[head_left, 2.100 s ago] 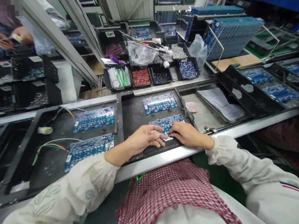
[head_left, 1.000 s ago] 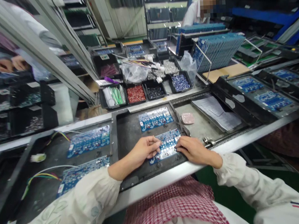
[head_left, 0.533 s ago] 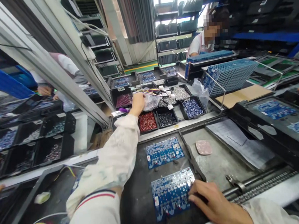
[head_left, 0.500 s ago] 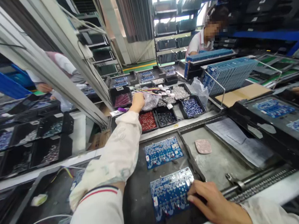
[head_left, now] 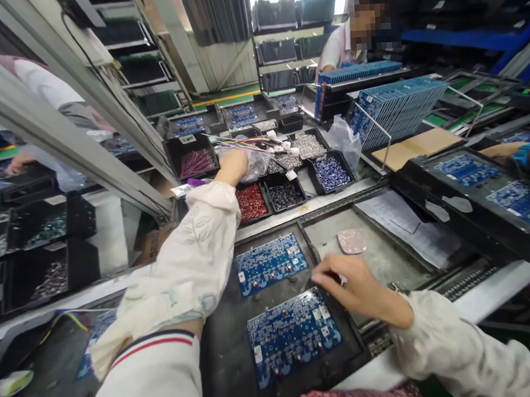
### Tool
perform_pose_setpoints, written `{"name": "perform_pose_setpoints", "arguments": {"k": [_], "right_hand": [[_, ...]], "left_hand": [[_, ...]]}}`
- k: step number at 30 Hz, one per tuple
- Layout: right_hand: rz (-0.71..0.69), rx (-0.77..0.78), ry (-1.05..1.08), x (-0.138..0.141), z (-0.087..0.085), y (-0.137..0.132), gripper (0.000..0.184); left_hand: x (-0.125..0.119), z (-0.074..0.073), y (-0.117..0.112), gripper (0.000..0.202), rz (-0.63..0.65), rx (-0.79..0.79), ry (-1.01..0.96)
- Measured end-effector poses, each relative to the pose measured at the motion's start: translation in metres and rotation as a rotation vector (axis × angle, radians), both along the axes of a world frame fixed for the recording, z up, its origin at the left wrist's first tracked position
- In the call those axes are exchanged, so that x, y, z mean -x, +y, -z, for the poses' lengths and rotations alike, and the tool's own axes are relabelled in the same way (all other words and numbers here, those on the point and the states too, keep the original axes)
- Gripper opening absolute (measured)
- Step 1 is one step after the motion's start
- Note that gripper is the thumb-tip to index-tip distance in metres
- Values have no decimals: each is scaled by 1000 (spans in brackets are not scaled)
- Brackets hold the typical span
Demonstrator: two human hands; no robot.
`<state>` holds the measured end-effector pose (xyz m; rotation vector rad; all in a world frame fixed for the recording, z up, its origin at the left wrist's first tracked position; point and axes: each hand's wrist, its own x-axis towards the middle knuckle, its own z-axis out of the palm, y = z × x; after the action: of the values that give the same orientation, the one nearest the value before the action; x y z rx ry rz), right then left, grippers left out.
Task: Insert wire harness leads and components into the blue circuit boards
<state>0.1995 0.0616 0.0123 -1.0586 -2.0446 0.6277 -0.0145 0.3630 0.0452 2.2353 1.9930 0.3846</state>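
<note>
My left hand [head_left: 235, 166] reaches over the parts bins, beside a bundle of coloured wires with white connectors [head_left: 262, 143] and a clear plastic bag [head_left: 255, 166]. Its fingers are hidden from me behind the back of the hand. My right hand [head_left: 352, 281] is over the right side of the black tray [head_left: 223, 337], thumb and forefinger pinched together. Whatever small thing they hold is too small to make out. Two blue circuit boards lie in the tray: an upper one [head_left: 272, 262] just left of these fingertips and a lower one [head_left: 294, 333] below them.
Bins hold red parts [head_left: 251, 203], dark parts [head_left: 285, 195], blue parts [head_left: 331, 174] and purple parts [head_left: 197, 162]. A pink block [head_left: 351, 241] and paper sheets [head_left: 393, 218] lie to the right. Upright boards [head_left: 398, 111] fill a rack behind. Co-workers stand across and at the left.
My right hand has lifted off the lower board's right edge and moved up toward the upper board, fingers now pinched. My left hand stays at the bins. The whole view has shifted.
</note>
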Motion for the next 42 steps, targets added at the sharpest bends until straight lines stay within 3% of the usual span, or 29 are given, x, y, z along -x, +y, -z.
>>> {"name": "perform_pose_setpoints", "arguments": {"k": [2, 5, 8, 11, 14, 18, 19, 22, 24, 26, 28, 30, 35, 39, 42], "right_hand": [[84, -36, 5, 1, 6, 18, 14], [97, -41, -14, 1, 19, 31, 15], [116, -55, -10, -2, 27, 31, 15], [140, -78, 0, -5, 28, 29, 15], [145, -93, 6, -11, 29, 28, 16], [199, -39, 22, -19, 21, 34, 18], [235, -9, 43, -18, 14, 37, 19], [222, 65, 97, 3, -13, 48, 20], [-18, 119, 46, 32, -28, 52, 20], [-271, 230, -29, 64, -34, 52, 20], [-386, 328, -68, 90, -32, 51, 21], [-399, 385, -81, 103, -26, 50, 24], [-395, 428, -155, 107, -19, 57, 32], [-393, 380, -187, 104, -18, 54, 25], [-470, 462, -263, 105, -12, 53, 12]], "left_hand": [[-12, -1, -17, 32, 45, -130, 72], [-39, 7, -33, 35, 330, -280, 172], [-59, 17, -30, 30, 490, -357, 262], [-58, 10, -25, 27, 567, -379, 236], [-30, -19, -46, 22, 528, -500, -35], [26, -60, -131, 9, 288, -668, -727], [37, -63, -157, 6, 236, -634, -891], [56, -51, -225, 21, 116, -179, -1207], [59, -32, -254, 26, 48, 94, -1354], [61, -14, -270, 28, 1, 241, -1453], [66, -2, -277, 28, -34, 317, -1499], [74, 3, -280, 27, -55, 396, -1524], [92, 12, -277, 27, -33, 587, -1572], [100, 16, -278, 27, -33, 566, -1547], [109, 15, -279, 31, -87, 491, -1503]]}}
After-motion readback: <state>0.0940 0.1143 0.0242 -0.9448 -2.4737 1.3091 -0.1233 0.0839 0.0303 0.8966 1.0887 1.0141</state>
